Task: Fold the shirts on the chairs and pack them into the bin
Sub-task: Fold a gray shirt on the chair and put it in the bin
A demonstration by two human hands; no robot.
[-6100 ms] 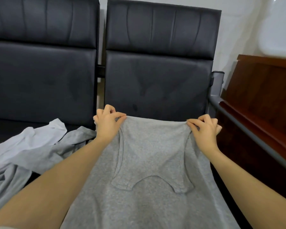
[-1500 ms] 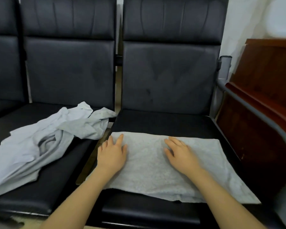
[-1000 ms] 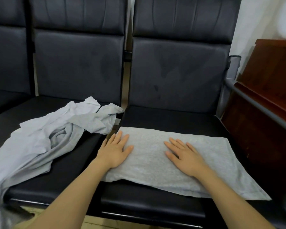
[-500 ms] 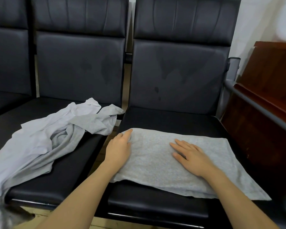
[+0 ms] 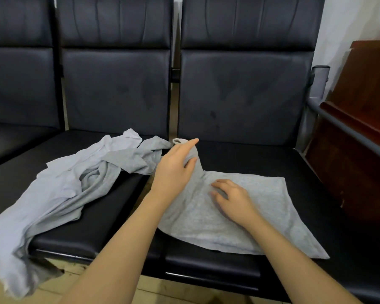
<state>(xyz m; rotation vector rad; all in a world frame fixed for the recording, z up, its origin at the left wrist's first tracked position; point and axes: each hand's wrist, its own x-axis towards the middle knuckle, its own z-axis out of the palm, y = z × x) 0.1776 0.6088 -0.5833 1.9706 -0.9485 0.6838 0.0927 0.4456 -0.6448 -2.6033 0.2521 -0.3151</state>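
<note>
A folded grey shirt (image 5: 261,207) lies on the seat of the right-hand black chair (image 5: 261,156). My left hand (image 5: 176,167) grips its far left corner and holds that corner lifted off the seat. My right hand (image 5: 233,196) rests flat on the middle of the shirt, fingers spread, pressing it down. A heap of unfolded light grey shirts (image 5: 75,183) sprawls over the middle chair seat (image 5: 110,207) and hangs over its front edge at the left. No bin is in view.
Three black padded chairs stand in a row against a white wall. A grey metal armrest (image 5: 338,126) runs along the right chair's side, with a dark red wooden cabinet (image 5: 360,119) just beyond it. Tan tiled floor (image 5: 59,286) shows under the seats.
My left hand has closed on the shirt's far left corner and raised it off the seat toward the right. My right hand stays pressed on the shirt's middle.
</note>
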